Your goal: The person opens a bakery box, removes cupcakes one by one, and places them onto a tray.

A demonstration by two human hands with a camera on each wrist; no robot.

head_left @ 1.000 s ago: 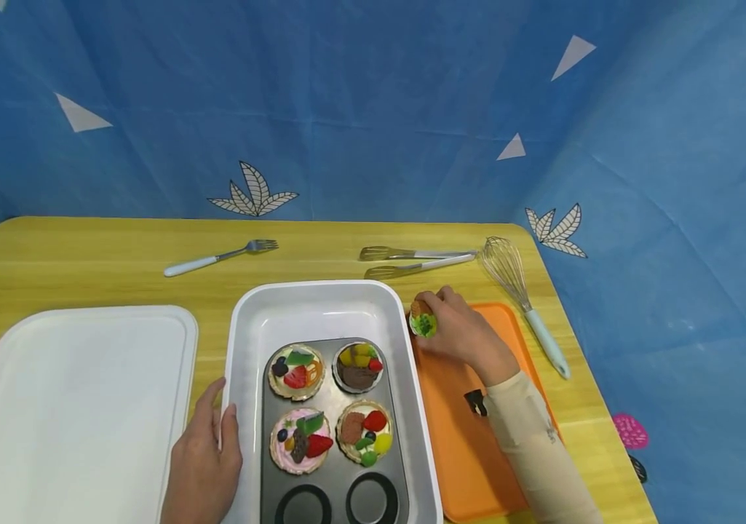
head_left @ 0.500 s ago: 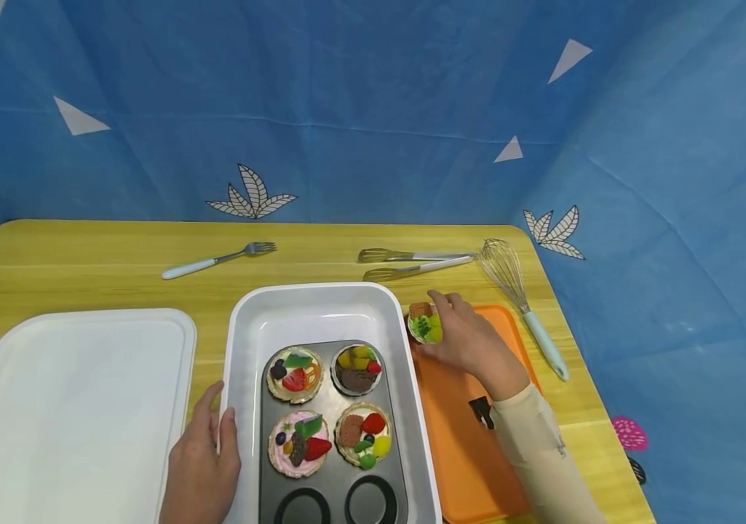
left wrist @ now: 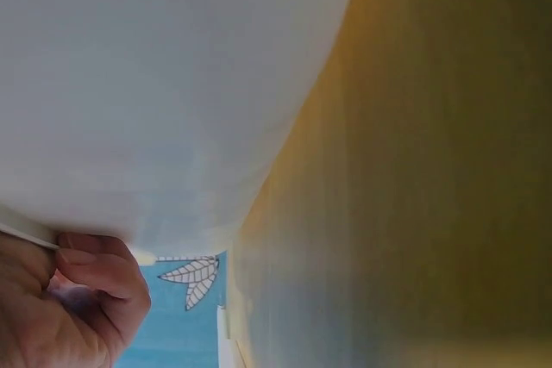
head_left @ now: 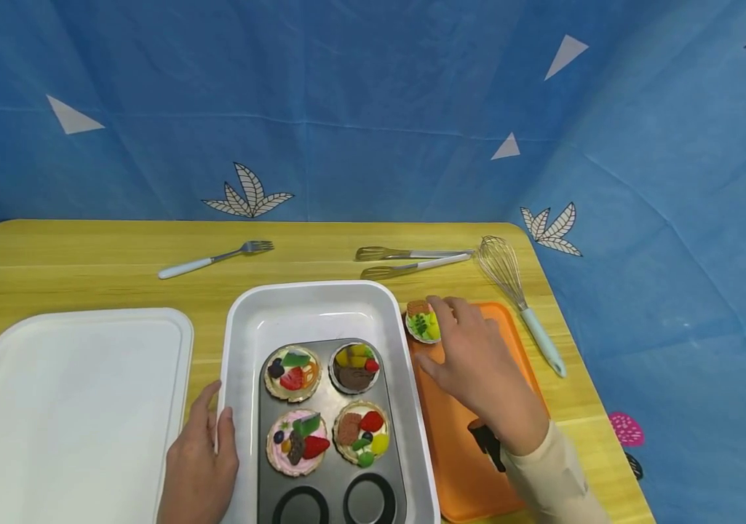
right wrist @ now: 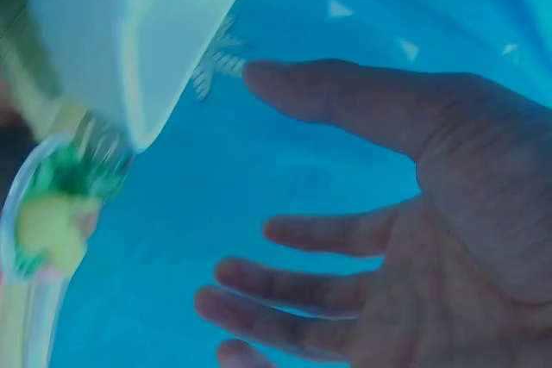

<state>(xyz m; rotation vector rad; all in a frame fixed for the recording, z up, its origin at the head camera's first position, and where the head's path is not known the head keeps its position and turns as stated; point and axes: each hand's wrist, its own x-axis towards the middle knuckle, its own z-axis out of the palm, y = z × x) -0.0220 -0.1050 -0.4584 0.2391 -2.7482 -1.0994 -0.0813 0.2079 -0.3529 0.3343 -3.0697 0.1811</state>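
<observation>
The green-topped tart [head_left: 421, 325] lies just beyond the right hand's spread fingers [right wrist: 293, 286], while left fingers [left wrist: 108, 273] grip the white tray [head_left: 310, 313].

We note the tub [head_left: 310, 306] cut off by the head view's bottom edge, as is the pan [head_left: 325, 400] inside; the lid [head_left: 78, 415] is cut off at left and bottom. The right hand [head_left: 487, 371] hides a tart [head_left: 421, 325]'s right side, and the sleeve [head_left: 552, 473] covers part of the tray [head_left: 453, 429]. We cannot identify the black piece [head_left: 487, 442] by the sleeve. In the right wrist view we find that tart blurred.
</observation>
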